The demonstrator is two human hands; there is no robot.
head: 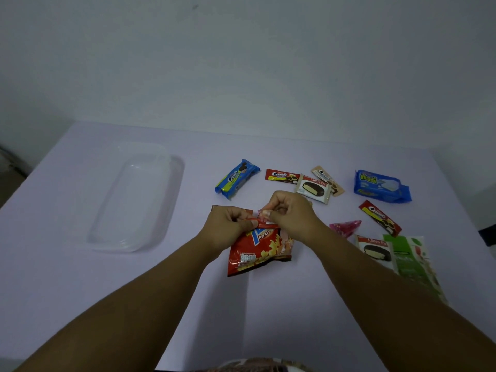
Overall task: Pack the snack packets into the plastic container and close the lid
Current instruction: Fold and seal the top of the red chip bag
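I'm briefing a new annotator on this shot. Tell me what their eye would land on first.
First, the two hands, left and right, meeting at mid-table, both pinching the top edge of a red potato chip bag. Next, the bright packets scattered to the right, with the big blue packet the boldest. Last, the clear container on the left, almost vanishing against the pale table, with no packets in it.

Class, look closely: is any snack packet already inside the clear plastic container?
No, the clear container is empty, while the packets lie on the table to its right.
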